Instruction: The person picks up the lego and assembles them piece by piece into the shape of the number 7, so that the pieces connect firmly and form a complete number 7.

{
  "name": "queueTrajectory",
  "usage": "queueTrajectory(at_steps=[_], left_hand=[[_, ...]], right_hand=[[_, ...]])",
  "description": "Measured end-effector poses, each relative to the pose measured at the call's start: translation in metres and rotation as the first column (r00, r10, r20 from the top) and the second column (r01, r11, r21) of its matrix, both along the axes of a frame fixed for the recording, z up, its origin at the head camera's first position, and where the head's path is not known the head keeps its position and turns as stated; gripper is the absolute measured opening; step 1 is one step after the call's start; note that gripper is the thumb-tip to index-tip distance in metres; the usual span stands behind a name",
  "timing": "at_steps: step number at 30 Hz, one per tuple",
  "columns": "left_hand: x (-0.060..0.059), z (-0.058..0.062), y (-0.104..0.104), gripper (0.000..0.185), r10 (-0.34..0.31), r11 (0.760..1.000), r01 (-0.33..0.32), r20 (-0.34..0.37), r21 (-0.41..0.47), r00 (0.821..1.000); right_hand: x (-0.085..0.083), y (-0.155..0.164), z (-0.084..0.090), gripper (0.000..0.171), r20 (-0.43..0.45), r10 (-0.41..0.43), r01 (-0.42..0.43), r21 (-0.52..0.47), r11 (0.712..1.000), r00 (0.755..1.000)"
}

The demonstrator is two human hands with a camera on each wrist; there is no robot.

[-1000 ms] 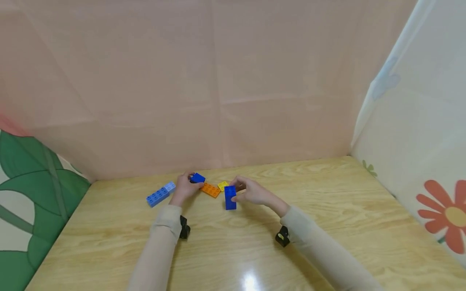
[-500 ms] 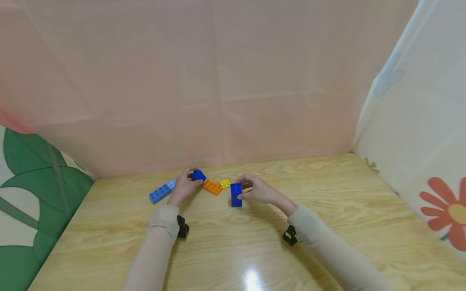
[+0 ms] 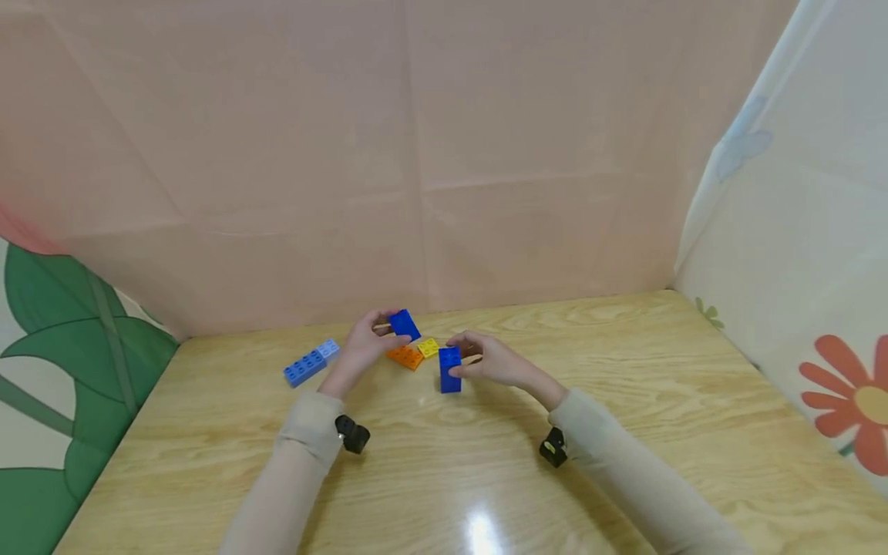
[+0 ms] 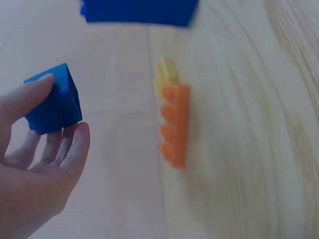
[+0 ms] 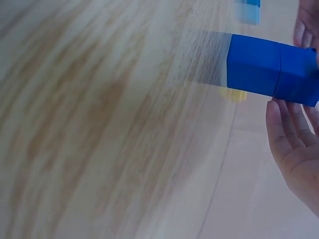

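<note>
The left hand (image 3: 364, 344) pinches a tilted blue toy brick (image 3: 405, 325); the right hand (image 3: 498, 365) grips an upright two-brick stack (image 3: 449, 381). I'd level the brick squarely over the studs (image 3: 449, 353) before pressing.

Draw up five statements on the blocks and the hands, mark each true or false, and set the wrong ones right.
1. The left hand holds a blue block. True.
2. The right hand holds a green block. False: it holds a blue stack.
3. The orange block lies on the table. True.
4. The yellow block sits on top of the orange block. False: it lies beside it on the table.
5. The lighter blue pieces lie to the left of the orange block. True.
</note>
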State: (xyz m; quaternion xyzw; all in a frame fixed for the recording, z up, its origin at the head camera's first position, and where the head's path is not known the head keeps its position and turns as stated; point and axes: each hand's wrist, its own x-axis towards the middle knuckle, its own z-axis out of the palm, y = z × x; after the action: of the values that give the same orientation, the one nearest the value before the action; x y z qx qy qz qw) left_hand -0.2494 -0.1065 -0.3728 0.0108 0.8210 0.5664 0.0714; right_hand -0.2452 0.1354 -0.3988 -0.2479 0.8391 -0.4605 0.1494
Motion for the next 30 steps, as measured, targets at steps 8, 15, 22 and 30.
queueTrajectory(at_steps=[8,15,22,30], left_hand=[[0.011,0.004,0.017,0.054,-0.087,0.996,0.087,-0.051,-0.008,0.995],[0.018,0.006,0.026,0.053,-0.1,0.995,0.101,-0.085,0.016,0.991],[0.019,0.002,0.03,0.05,-0.17,0.985,0.169,-0.108,-0.014,0.98],[0.021,-0.007,0.033,0.048,-0.249,0.968,0.249,-0.167,-0.023,0.954]], right_hand=[[0.0,-0.002,0.0,0.05,-0.002,-0.009,0.009,-0.039,0.999,1.0],[0.001,-0.002,0.011,0.049,-0.09,-0.067,0.049,-0.196,0.979,0.994],[0.001,-0.006,0.013,0.047,-0.064,-0.082,0.065,-0.238,0.969,0.995],[-0.001,0.0,0.007,0.045,-0.044,-0.103,0.091,-0.22,0.971,0.994]])
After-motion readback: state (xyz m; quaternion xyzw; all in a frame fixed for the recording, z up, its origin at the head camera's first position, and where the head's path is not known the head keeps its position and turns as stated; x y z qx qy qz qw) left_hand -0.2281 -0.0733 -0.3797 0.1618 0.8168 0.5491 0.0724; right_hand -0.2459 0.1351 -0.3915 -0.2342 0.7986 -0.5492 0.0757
